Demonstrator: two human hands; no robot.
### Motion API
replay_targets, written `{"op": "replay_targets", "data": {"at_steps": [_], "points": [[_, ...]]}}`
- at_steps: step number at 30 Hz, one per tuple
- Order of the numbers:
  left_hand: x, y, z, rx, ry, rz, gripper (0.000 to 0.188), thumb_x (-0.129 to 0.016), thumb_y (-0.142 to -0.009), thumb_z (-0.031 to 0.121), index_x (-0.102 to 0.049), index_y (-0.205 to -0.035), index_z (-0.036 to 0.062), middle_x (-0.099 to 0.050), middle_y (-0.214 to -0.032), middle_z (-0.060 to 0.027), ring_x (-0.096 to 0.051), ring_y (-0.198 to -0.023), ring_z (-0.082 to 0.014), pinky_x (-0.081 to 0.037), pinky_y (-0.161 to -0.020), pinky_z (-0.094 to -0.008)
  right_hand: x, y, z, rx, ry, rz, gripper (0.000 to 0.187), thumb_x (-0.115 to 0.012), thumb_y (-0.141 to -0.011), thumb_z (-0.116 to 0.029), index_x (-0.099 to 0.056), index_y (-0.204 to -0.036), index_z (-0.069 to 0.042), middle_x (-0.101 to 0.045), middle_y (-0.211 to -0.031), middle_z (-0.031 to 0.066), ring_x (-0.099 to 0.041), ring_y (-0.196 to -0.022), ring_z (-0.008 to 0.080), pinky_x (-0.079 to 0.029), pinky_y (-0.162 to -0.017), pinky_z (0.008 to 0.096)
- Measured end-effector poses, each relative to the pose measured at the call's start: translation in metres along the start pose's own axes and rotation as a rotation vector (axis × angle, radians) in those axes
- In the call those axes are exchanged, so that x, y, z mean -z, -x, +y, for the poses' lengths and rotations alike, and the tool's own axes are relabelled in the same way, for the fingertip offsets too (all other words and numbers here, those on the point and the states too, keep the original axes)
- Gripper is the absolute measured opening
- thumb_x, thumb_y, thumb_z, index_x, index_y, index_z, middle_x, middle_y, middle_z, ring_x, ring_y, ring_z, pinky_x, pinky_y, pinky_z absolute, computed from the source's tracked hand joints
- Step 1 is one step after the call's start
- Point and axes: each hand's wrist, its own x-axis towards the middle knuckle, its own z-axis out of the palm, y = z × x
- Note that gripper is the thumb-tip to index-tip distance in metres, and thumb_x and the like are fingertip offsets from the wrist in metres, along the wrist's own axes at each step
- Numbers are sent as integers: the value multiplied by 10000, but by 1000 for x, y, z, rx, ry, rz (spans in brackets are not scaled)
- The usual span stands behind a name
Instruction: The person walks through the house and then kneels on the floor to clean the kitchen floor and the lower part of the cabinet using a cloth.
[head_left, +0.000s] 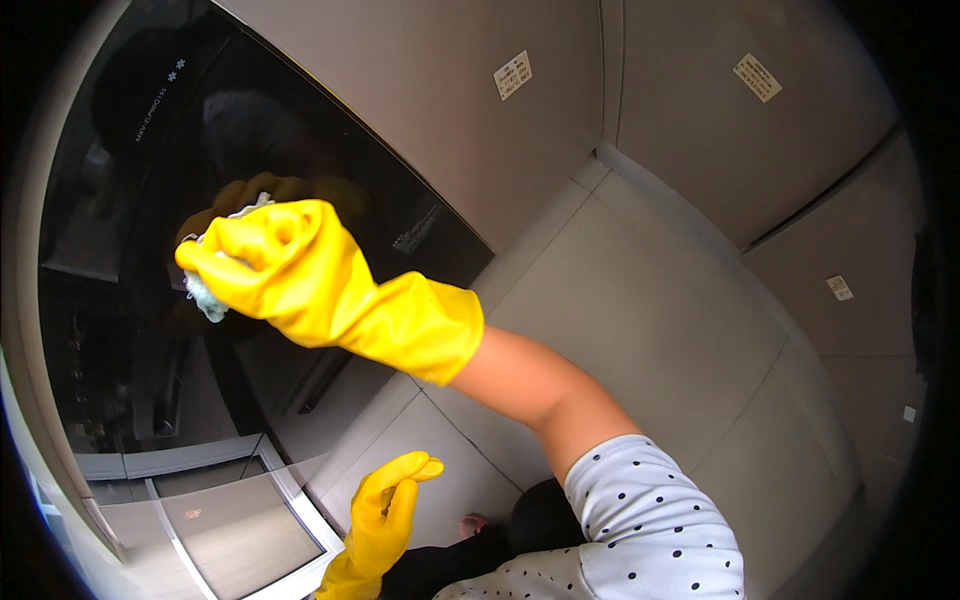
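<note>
My right hand (285, 262), in a long yellow rubber glove, is closed around a pale bluish-white cloth (207, 298). It presses the cloth against a glossy black appliance panel (330, 140), which mirrors the glove. Only the cloth's edges show past the fingers. Lower down, my left hand (385, 510) wears a matching yellow glove and is held away from the panel. Its fingers are loosely bent, with a gap between them and the thumb, and nothing is in it.
Brownish-grey cabinet fronts (440, 90) with small labels adjoin the panel and continue on the right. Pale floor tiles (630, 290) lie below. A white-framed glass door or window (300, 500) stands at lower left. A small pink item (472, 524) shows near my dark trousers.
</note>
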Motion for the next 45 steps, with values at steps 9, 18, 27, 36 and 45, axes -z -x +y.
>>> {"op": "replay_targets", "data": {"at_steps": [9,18,27,36,45], "points": [[21,8,-15,-111,-84,133,287,-517,-1004,-24,-558,-1287,-3,-684,-1188,-158,-667,-1116,-235,-480,-1025,-327,49,82,55,-588,-114,332,423,-556,-913,92,-553,-1320,-25,-677,-1115,168,-687,-1064,278,-521,-955,350],[44,-144,90,-232,179,285,402,-453,-1075,328,-612,-1289,27,-727,-1092,-165,-720,-978,-275,-534,-968,-385,141,120,-18,-1319,-303,-52,422,-627,-971,-103,-526,-1372,-18,-624,-1269,88,-626,-1137,174,-484,-1007,294],[46,-213,133,-197,781,119,362,-459,-1036,224,-631,-1174,-63,-688,-1162,-253,-702,-1052,-342,-538,-997,-413,161,122,-28,-1755,-163,-278,507,-677,-960,-244,-506,-1422,-123,-572,-1366,83,-557,-1241,200,-415,-1080,320],[48,-139,95,-34,400,205,376,-469,-1072,314,-630,-1251,25,-709,-1165,-167,-707,-1044,-285,-524,-972,-388,164,51,-10,-1536,-329,-148,494,-693,-945,-297,-546,-1396,-158,-563,-1382,64,-535,-1273,200,-384,-1110,324],[99,-42,65,167,562,602,397,-487,-1047,371,-646,-1253,70,-682,-1211,-148,-649,-1165,-265,-441,-1096,-373,172,65,-31,-1514,-459,-215,499,-690,-956,-304,-554,-1384,-89,-601,-1340,92,-589,-1220,191,-442,-1057,304]]}}
